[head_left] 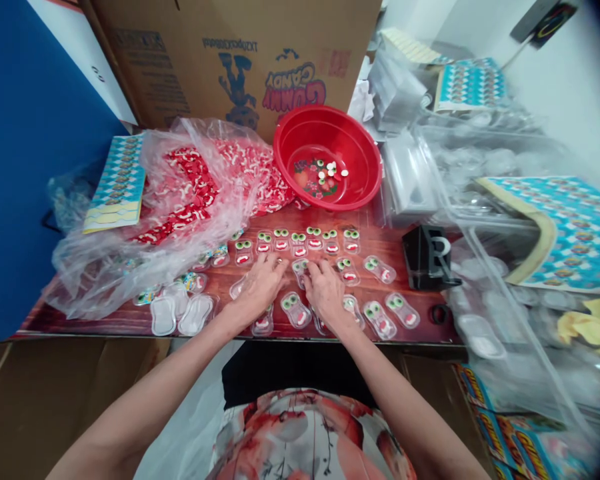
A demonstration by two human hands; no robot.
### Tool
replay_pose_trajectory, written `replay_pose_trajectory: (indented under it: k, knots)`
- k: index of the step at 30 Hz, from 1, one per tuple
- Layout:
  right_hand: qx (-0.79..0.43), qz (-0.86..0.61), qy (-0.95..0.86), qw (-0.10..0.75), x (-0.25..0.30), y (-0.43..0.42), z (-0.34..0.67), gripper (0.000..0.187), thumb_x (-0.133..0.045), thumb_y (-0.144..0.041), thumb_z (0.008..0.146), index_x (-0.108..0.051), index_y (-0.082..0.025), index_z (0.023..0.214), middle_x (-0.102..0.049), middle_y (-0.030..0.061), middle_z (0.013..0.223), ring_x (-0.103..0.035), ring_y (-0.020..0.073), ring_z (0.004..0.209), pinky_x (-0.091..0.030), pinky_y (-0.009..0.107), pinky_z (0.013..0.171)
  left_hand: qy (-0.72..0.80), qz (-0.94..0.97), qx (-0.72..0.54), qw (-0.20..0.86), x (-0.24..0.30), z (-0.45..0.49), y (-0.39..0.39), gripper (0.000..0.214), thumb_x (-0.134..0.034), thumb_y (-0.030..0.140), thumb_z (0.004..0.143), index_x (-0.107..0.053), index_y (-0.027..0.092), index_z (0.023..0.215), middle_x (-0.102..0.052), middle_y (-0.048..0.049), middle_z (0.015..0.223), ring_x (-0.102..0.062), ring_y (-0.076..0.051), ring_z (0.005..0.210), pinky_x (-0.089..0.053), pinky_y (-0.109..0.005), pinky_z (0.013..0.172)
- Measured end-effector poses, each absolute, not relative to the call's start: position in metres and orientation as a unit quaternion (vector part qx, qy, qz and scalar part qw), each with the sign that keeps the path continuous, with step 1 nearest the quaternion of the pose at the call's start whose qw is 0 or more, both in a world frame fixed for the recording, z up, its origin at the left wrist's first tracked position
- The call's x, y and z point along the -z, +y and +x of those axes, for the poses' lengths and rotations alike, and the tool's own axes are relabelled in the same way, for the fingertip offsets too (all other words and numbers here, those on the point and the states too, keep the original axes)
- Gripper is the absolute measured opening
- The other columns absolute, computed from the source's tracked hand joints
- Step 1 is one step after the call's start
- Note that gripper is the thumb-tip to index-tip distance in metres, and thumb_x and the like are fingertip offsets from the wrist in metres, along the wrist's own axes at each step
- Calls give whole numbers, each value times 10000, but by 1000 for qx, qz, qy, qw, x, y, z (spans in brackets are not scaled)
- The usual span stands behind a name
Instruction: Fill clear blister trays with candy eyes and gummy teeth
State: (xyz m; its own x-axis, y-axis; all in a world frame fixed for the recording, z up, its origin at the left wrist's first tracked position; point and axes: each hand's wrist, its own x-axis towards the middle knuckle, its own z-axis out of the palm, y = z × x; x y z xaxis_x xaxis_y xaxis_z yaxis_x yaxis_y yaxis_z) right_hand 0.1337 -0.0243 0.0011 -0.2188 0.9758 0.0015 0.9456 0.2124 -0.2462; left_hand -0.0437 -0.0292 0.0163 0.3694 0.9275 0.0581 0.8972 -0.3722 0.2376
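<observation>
My left hand (264,281) reaches over a clear plastic tray (237,288), fingers stretched forward and apart. Beside it, my right hand (325,290) has its fingers spread at the edge of another clear tray (300,272) that shows green eye candies. Whether a small piece sits under either hand's fingertips cannot be seen. Around both hands lie several small clear trays with green gummy eyes and red-and-white gummy mouths, such as the filled tray (296,310) between my wrists. A row of filled trays (315,239) runs behind my fingers.
A red basin (350,193) holds a few eye candies. Left of it, an open plastic bag (95,267) holds red-and-white mouth candies. Unfilled trays (196,315) lie front left. A black tape dispenser (425,257) and clear bins (505,247) stand right; a cardboard box (180,60) stands behind.
</observation>
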Motion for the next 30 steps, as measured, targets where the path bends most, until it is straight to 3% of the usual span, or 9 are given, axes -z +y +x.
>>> replay_pose_trajectory:
  k: [3,16,21,30]
  knots:
    - [-110,-621,-772,81,-1,-26,130,282,-514,-243,970,-633,-192,1220,-612,114,1150,-585,227,1005,-429,282,752,524,841,-100,90,-10,-39,-25,331,-602,176,890,-592,179,1221,-592,-118,1232,-513,-289,1156,-469,-468,1002]
    - [-122,-655,-741,79,-5,-22,134,288,-483,-214,974,-621,-187,1226,-625,128,1205,-598,244,1046,-449,299,775,535,831,-107,109,1,-21,-15,349,-582,233,917,-591,141,1253,-624,-123,1194,-510,-291,1131,-460,-432,970]
    - [-157,-654,-735,84,-8,-19,132,261,-495,-216,962,-645,-192,1173,-649,105,1162,-629,234,952,-443,295,719,545,823,-104,123,-1,-19,-14,325,-565,201,918,-601,144,1236,-631,-119,1200,-520,-287,1109,-463,-432,956]
    - [-190,-600,-748,209,7,-13,154,273,-474,-161,920,-687,-158,1091,-652,129,1082,-613,240,968,-466,320,829,553,822,-91,103,-1,-25,-20,351,-564,257,931,-590,154,1266,-633,-114,1189,-529,-293,1121,-439,-460,1011]
